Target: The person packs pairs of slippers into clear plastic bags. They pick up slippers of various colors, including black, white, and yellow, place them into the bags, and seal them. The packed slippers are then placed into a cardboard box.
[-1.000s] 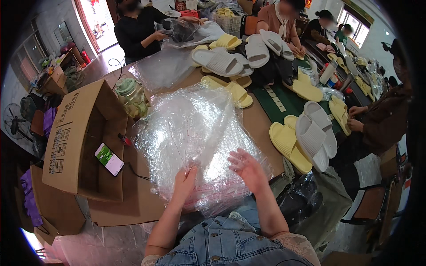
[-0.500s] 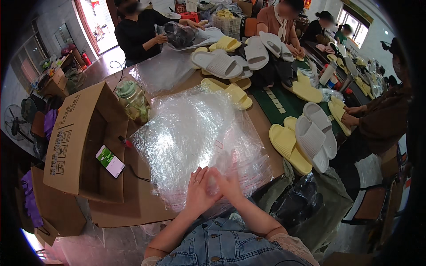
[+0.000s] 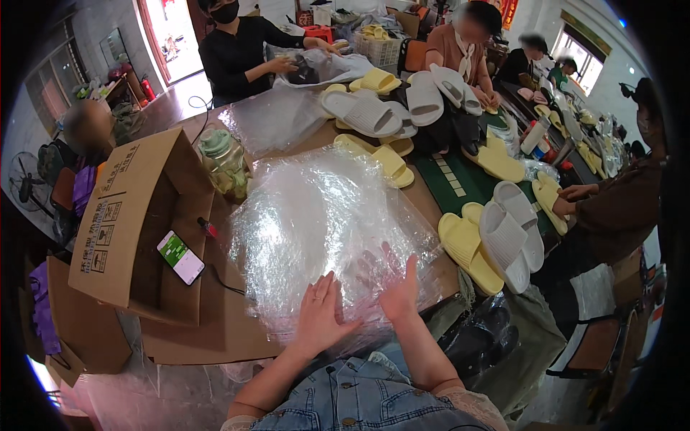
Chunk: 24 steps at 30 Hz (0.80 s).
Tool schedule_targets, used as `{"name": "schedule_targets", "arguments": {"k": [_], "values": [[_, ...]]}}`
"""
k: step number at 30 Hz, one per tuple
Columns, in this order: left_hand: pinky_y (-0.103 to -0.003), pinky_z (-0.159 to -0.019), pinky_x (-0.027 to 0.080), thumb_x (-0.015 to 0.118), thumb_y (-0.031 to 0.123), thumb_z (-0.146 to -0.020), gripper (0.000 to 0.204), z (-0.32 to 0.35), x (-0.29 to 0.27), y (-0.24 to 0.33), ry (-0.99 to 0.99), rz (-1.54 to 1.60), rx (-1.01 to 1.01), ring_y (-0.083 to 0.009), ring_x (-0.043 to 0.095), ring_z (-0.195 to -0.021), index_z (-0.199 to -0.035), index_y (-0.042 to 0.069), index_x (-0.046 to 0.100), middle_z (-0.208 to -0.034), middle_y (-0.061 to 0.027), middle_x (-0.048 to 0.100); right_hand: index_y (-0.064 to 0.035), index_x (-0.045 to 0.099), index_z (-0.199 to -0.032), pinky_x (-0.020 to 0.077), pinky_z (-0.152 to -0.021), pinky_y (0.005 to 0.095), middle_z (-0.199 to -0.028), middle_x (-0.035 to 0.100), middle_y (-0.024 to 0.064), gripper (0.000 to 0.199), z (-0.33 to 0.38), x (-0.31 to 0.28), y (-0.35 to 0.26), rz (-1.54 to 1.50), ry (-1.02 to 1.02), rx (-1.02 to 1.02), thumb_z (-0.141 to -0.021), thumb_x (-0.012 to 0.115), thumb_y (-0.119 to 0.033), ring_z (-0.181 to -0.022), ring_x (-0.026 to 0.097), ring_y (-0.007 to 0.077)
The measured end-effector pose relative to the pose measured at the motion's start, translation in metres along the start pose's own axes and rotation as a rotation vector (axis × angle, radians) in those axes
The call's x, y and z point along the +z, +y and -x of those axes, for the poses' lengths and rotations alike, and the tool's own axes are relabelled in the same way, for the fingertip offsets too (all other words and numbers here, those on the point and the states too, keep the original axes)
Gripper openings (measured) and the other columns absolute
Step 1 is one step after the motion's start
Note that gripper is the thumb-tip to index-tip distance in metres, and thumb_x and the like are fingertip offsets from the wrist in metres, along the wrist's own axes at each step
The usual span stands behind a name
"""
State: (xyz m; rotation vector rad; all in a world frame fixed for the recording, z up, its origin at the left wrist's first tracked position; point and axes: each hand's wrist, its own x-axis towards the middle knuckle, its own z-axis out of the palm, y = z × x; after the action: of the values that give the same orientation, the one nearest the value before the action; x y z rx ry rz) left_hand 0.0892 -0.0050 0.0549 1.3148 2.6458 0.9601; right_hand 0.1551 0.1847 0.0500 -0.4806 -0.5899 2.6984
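A big pile of clear plastic bags (image 3: 323, 223) is lying on the brown table (image 3: 424, 208), in front of the person. It is being pressed flat near its front edge. The left hand (image 3: 320, 316) is laid open on top of it. The right hand (image 3: 395, 284) seems to be slipped under the top sheet, fingers spread. One bag probably needs to be peeled off next, gently.

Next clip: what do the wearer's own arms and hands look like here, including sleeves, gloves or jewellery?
Both forearms are bare, entering from the lower edge. The left hand and right hand wear no gloves, and no ring, watch or bracelet is visible. Near the right elbow a pale lacy sleeve edge shows. Below the arms lies a light blue denim garment with seams.
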Motion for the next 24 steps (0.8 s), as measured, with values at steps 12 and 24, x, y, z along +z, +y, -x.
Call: {"name": "schedule_targets", "arguments": {"k": [12, 24], "values": [[-0.045, -0.109, 0.044, 0.055, 0.001, -0.084, 0.041, 0.017, -0.007, -0.008, 0.116, 0.613, -0.219, -0.0301, 0.062, -0.124, -0.123, 0.002, 0.067, -0.139, -0.0163, 0.06, -0.0007, 0.057, -0.133, 0.0491, -0.103, 0.0443, -0.125, 0.065, 0.013, 0.039, -0.037, -0.013, -0.012, 0.26, 0.152, -0.129, -0.107, 0.049, -0.029, -0.116, 0.062, 0.027], [-0.037, -0.1, 0.049, 0.045, -0.011, -0.083, 0.044, 0.057, -0.08, -0.021, 0.552, 0.554, -0.147, -0.0282, 0.067, -0.113, -0.119, -0.003, 0.069, -0.126, -0.0206, 0.068, 0.0029, 0.056, -0.133, 0.0432, -0.105, 0.041, -0.134, 0.06, 0.0223, 0.045, -0.094, 0.179, -0.112, 1.74, -0.484, -1.217, -0.089, 0.052, 0.003, -0.126, 0.055, 0.0381]]}}
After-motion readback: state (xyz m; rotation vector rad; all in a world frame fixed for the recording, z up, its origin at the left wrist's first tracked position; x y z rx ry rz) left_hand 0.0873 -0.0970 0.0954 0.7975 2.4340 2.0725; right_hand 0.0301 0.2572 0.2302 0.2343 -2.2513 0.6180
